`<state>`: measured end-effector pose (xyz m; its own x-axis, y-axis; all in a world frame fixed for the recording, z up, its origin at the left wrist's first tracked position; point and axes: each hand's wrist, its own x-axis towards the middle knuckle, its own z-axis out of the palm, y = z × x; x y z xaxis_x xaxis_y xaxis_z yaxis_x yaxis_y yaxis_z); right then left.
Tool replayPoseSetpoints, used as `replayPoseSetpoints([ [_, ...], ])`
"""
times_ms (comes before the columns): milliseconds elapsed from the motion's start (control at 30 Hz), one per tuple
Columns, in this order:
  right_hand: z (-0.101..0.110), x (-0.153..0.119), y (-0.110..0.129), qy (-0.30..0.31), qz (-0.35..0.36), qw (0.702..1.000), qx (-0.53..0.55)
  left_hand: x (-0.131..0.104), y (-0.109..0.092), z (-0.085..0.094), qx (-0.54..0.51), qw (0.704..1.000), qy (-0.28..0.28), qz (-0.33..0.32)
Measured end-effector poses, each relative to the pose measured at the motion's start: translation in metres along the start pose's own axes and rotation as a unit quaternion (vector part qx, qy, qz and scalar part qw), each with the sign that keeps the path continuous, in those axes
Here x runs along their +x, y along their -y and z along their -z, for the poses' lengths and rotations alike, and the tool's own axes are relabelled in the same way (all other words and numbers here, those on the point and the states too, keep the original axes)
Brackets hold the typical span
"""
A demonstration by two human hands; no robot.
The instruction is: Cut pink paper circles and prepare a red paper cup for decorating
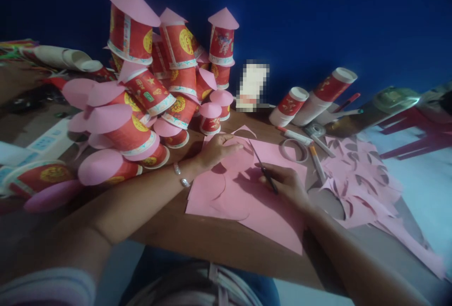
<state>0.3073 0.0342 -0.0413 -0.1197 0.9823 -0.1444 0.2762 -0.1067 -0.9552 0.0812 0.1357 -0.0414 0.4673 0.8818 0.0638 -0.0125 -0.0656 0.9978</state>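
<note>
My left hand (216, 151), with a bracelet at its wrist, pinches a round piece of pink paper (238, 157) above the table. In my right hand (286, 184) is a pair of scissors (270, 180), its blade pointing up and away beside the right edge of the round piece. Whether the blades are apart is too blurred to tell. Beneath both hands lie flat pink paper sheets (271, 223), one bearing curved outlines or cuts. A pink offcut with a curved edge (245, 131) lies just beyond my left fingertips.
Red paper lanterns with pink cone tops (132, 37) are stacked at the left. A tape roll (294, 150) and markers (317, 162) lie right of the sheets. Pink paper scraps (363, 179) spread at the right. Red and white tubes (328, 92) lean near the blue wall (318, 19).
</note>
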Motion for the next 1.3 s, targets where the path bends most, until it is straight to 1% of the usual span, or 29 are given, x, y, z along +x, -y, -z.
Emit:
replayPoseSetpoints([
  [267,0.0005,-0.0011,-0.0005,-0.009,-0.014,1.0,-0.006,-0.001,0.0017,-0.0017,-0.055,0.998,-0.007,0.017],
  [567,0.0018,0.0003,-0.0084,0.005,-0.005,1.0,0.007,-0.0016,-0.0032,-0.0006,-0.028,1.0,-0.006,0.0],
  [767,0.0016,0.0003,-0.0059,0.008,-0.011,1.0,0.008,-0.0003,-0.0006,-0.0003,-0.033,0.999,0.015,-0.017],
  [867,0.0017,0.0002,-0.0044,0.009,-0.007,1.0,-0.001,-0.0004,0.0003,0.0001,-0.025,0.999,0.008,-0.022],
  [1067,0.002,0.0003,-0.003,0.005,-0.02,1.0,-0.008,-0.0007,-0.0012,0.0,-0.017,1.0,0.007,-0.015],
  [1300,0.0019,0.0004,-0.0052,0.006,-0.019,1.0,0.0,-0.0006,-0.0007,-0.0006,-0.025,1.0,0.004,-0.003],
])
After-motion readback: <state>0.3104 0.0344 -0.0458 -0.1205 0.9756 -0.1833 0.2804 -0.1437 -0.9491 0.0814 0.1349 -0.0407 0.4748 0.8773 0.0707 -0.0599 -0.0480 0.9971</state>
